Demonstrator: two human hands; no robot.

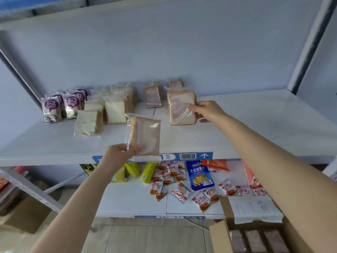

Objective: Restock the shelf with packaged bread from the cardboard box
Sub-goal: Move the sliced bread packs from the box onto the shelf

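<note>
The left bread pack, a clear-wrapped stack of slices marbled pink, was held upright over the front edge of the shelf, near the middle of that edge. Its lower seal hung in front of the blue label strip. The left hand held it by the bottom left corner, thumb across the front film and fingers curled behind, so the grip was closed on the pack. That forearm rose from the lower left with the wrist bent a little back.

The right bread pack, of the same kind, stood deeper in, about mid-depth of the shelf, its face turned outward. Whether its bottom touched the board could not be told. The right hand pinched its right edge, one digit on the front film and the rest behind, the grip closed on it. That arm reached in almost straight from the lower right.

Toward the back edge stood two more marbled packs. White bread packs stood to their left, and purple-labelled packs nearer the back left corner.

On the lower shelf lay a blue snack bag among red sachets.

The cardboard box stood open below that, at the right, with dark packs in a row inside.
</note>
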